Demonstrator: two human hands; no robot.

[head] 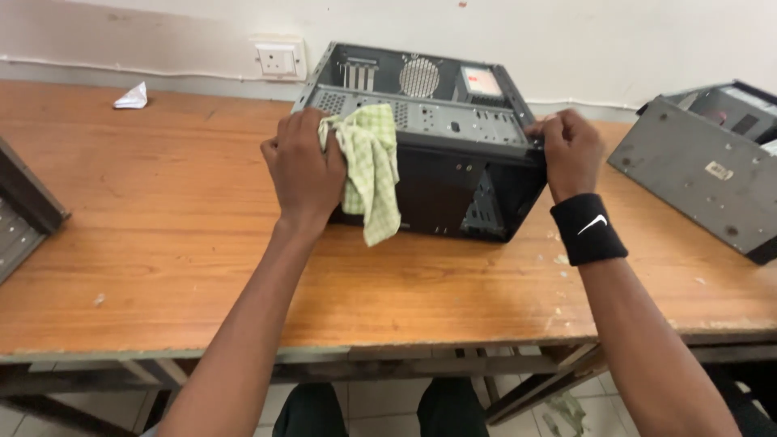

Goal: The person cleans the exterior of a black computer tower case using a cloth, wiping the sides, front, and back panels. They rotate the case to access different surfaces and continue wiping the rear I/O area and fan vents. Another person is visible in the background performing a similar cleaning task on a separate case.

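One open, dark grey metal computer case (441, 154) stands on the worn orange-brown wooden tabletop (162, 243), set between the two hands. The left hand (303, 166) is curled around one pale green-and-white checked cloth (372, 166), its fingers bunching the fabric against the case's near upper edge at the left corner, while the loose end of the cloth hangs down over the black side panel just right of that hand. The right hand (571, 150) is closed over the case's upper right corner, fingers folded on the metal rim and gripping it; one black wristband (588, 229) sits on the forearm just below it. Well to the right of the right hand lies a second computer case, grey and tipped on its side (700, 182), apart from the first. Far to the left of the left hand, the edge of a third dark metal chassis (20, 214) shows at the border of the view. Beyond the left hand, one white wall socket (279, 58) sits on the pale wall, and one small folded scrap of white paper (131, 97) lies on the tabletop further left.
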